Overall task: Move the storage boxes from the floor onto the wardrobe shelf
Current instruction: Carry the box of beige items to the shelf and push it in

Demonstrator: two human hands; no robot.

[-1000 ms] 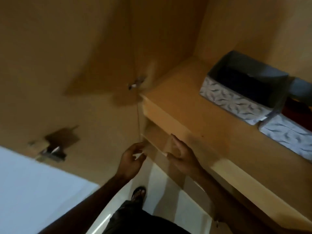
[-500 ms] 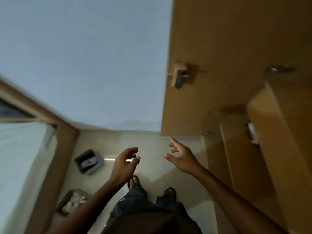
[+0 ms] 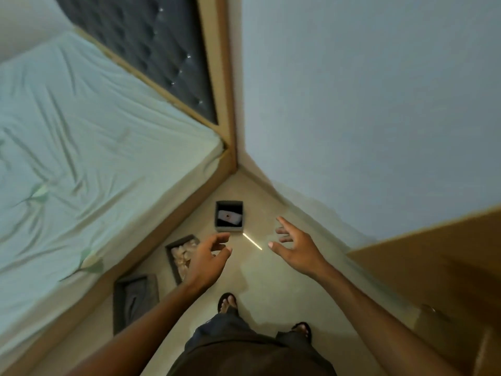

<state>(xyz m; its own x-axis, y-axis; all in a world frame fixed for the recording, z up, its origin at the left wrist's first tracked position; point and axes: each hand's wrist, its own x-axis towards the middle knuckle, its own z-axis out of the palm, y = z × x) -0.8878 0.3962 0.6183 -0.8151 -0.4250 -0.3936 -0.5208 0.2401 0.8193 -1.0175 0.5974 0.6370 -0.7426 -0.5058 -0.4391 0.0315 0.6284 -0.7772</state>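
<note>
Lying on the floor beyond both spread, empty hands (image 3: 208, 259) (image 3: 295, 248): square storage box (image 3: 229, 216)

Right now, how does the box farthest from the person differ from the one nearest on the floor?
The farthest box looks squarish; the nearest box looks long and rectangular. The farthest box stands out on the open floor; the nearest lies along the bed frame. The farthest box holds something pale; the nearest's contents look dark. Both are open-topped, dark and untouched.
</note>
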